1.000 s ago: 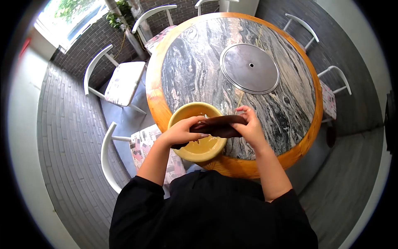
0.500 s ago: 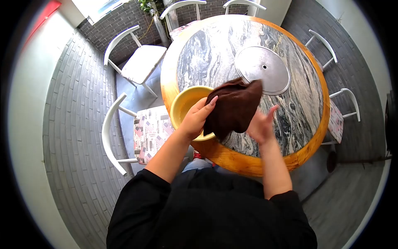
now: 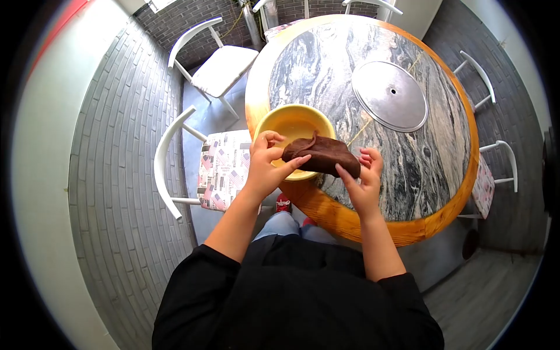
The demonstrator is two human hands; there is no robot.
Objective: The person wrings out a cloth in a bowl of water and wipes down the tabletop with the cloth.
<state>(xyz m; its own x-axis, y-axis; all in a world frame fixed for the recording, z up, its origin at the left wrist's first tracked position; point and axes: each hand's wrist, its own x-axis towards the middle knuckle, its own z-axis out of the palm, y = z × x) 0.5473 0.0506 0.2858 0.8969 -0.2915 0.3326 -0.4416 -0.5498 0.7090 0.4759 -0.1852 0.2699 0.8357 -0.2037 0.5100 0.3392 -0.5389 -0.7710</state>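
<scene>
A dark brown cloth (image 3: pixel 324 155), folded into a thick bundle, is held up between both my hands above the near edge of the table. My left hand (image 3: pixel 267 165) grips its left end, thumb on the near face. At the other end, my right hand (image 3: pixel 365 178) pinches the cloth between thumb and fingers. Just behind and partly below the cloth stands a yellow basin (image 3: pixel 294 111) on the table's near left side; the bundle covers part of its opening.
The round table (image 3: pixel 315 64) has a marbled top and wooden rim. A flat round metal lid (image 3: pixel 389 96) with a central hole lies toward its right. White chairs surround it, including a print-seated chair (image 3: pixel 224 169) on the left. A grey brick wall (image 3: pixel 116 146) rises further left.
The cloth has gone from a loose, hanging piece in my left hand to a compact bundle. My right hand, free and spread before, now holds its right end. The view has shifted slightly.
</scene>
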